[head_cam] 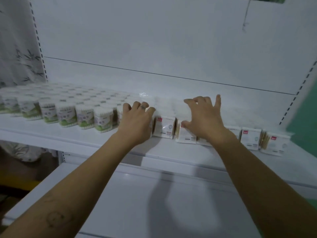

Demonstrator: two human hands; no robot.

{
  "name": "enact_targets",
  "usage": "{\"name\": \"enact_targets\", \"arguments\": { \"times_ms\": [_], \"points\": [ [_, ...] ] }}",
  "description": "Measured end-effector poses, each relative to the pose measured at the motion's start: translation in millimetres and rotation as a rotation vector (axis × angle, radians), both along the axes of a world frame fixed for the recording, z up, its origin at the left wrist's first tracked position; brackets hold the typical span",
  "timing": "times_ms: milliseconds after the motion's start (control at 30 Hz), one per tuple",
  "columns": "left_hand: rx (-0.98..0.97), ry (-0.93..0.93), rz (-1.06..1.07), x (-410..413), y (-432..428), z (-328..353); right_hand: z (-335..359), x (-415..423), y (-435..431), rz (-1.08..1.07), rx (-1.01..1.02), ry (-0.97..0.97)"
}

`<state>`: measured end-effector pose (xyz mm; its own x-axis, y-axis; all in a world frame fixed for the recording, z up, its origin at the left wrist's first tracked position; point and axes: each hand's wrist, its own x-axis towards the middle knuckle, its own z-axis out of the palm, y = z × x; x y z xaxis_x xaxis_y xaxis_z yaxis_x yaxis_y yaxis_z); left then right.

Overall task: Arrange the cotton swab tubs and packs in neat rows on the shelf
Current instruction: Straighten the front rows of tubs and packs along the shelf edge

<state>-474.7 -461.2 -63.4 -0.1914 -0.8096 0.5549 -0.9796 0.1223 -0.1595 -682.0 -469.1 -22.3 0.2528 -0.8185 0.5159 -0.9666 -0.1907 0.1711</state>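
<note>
The shelf point(68, 134) is loaded on its left half with clear round tubs point(66, 115), set in several rows from the front edge back towards the rear panel point(154, 40). Each tub is filled with cotton swabs stood on end, and a white and green label is wrapped round its front.

From the middle of the shelf to its right end, flat packs point(164, 127) are stood on edge in one row along the front edge, touching or just beside one another. White card fronts with a small red mark are shown, and pale wooden swab sticks can be seen through the clear sides. What lies behind this row is too blurred to tell.

The left hand point(135, 121) is laid over the pack at the left end of the row, just beside the last tub, its grip curled over the top of that pack. The right hand point(204, 117) is rested on packs further right, its grip spread wide, with the thumb pressed to a pack's front.

A bare lower shelf point(120, 194) is seen below, and a leaf-printed curtain point(17, 57) at the far left.
</note>
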Motion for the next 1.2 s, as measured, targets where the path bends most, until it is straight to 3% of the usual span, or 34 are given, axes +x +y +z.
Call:
{"name": "enact_targets", "arguments": {
  "times_ms": [267, 433, 733, 1200],
  "points": [
    [0.009, -0.004, -0.214, -68.3, -2.7, -10.0, -25.3, -60.7, 4.9, -0.066, 0.192, 0.033],
    [-0.043, -0.052, -0.196, -101.7, -12.6, -9.8, -31.6, -80.4, 1.1, -0.097, 0.167, 0.012],
    [-0.049, -0.067, -0.192, -102.3, -30.4, -14.7, -32.0, -88.0, -16.9, 0.006, 0.151, 0.196],
    [-0.091, -0.045, -0.231, -98.3, -37.6, -20.6, -35.3, -87.0, -23.8, -0.038, 0.087, 0.211]
  ]
}}
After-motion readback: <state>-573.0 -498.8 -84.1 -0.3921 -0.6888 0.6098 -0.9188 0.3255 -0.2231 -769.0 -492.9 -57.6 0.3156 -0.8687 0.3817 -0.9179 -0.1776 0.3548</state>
